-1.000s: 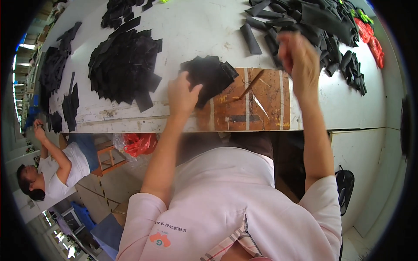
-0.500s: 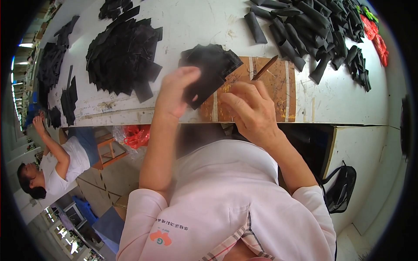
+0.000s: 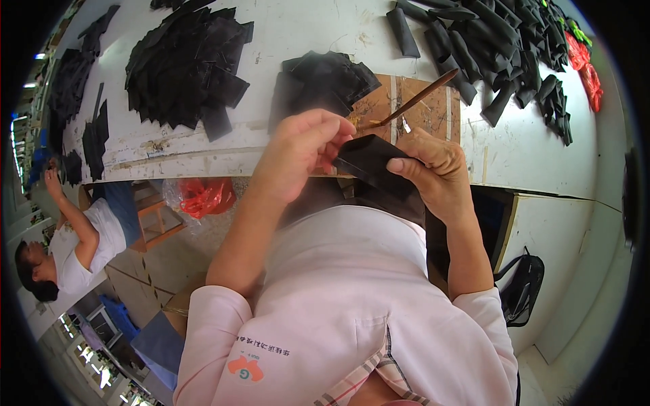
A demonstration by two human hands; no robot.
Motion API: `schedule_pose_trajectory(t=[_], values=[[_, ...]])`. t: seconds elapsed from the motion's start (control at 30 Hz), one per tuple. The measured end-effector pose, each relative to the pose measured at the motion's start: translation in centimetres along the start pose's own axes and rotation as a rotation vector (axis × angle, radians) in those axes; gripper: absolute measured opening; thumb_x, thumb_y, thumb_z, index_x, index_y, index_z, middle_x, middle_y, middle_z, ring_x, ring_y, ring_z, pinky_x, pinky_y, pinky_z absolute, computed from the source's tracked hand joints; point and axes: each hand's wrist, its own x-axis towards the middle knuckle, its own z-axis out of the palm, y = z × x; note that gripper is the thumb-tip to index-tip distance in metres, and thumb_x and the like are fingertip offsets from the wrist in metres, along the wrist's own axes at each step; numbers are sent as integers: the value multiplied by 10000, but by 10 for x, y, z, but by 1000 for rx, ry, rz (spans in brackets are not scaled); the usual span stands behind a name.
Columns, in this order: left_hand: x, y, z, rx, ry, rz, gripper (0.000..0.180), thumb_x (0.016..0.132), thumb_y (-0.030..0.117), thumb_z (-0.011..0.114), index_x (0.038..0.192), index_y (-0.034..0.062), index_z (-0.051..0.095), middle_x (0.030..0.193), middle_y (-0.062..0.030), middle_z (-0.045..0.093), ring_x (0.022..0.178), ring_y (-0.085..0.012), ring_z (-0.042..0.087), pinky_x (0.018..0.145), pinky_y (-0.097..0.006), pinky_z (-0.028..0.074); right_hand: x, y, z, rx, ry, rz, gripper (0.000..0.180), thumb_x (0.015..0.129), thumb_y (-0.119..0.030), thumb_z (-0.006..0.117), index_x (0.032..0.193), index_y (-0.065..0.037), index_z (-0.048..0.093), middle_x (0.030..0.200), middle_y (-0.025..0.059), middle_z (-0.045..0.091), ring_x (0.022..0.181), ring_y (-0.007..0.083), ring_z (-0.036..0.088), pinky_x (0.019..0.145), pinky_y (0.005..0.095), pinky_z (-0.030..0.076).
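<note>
Both hands hold one flat black piece of material (image 3: 371, 162) in front of my chest, just short of the table edge. My left hand (image 3: 301, 152) pinches its left end. My right hand (image 3: 433, 169) grips its right side, and a thin brown stick (image 3: 413, 101) pokes up from that hand over a brown wooden board (image 3: 420, 111). A small stack of black pieces (image 3: 325, 78) lies on the table right behind my hands.
A white worktable (image 3: 305, 27) carries a big heap of flat black pieces (image 3: 186, 64) at the left and several rolled black pieces (image 3: 487, 40) at the right, with red pieces (image 3: 586, 61) beyond. A seated person (image 3: 74, 237) works at the left. A red bag (image 3: 203, 193) hangs under the table.
My right hand came back from the far right pile to the table edge and now holds a black piece together with my left hand, which has left the small stack.
</note>
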Motion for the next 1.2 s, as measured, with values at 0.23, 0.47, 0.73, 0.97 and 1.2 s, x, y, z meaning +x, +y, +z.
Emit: schedule_pose_trajectory(t=[0.23, 0.47, 0.73, 0.97, 1.2], values=[[-16, 32, 10, 340, -183, 114, 143, 805, 58, 548, 927, -12, 575, 803, -26, 587, 666, -58, 529, 586, -177, 439, -6, 2, -7, 34, -78, 93, 133, 716, -94, 663, 751, 10, 588, 604, 55, 483, 567, 155, 441, 547, 270, 369], [-13, 16, 19, 696, -96, 290, 105, 726, -67, 536, 797, -7, 584, 678, 16, 565, 599, -9, 493, 537, -156, 404, 0, 3, -6, -176, -250, 85, 140, 714, -102, 659, 782, -2, 589, 675, 77, 522, 642, 174, 497, 580, 286, 392], [-10, -25, 53, 738, 286, 867, 118, 673, -39, 585, 714, 25, 495, 639, -105, 530, 567, -268, 538, 495, -323, 438, -10, 4, 21, 2, 228, -69, 201, 703, -98, 680, 861, -9, 592, 738, 68, 535, 639, 151, 511, 570, 247, 414], [-5, -35, 49, 697, 478, 983, 66, 728, -51, 590, 767, -6, 560, 589, -36, 523, 480, -60, 486, 409, -219, 383, 1, 7, 38, -331, 326, -169, 128, 672, 64, 596, 787, 11, 575, 672, 81, 530, 537, 162, 538, 501, 264, 440], [-11, -7, 33, -352, -116, 147, 141, 711, -24, 575, 830, 35, 528, 662, 0, 519, 470, -10, 371, 399, -160, 257, -5, 20, 19, 709, 161, 278, 53, 718, 10, 625, 753, -2, 588, 685, -4, 521, 567, 71, 449, 494, 195, 348]])
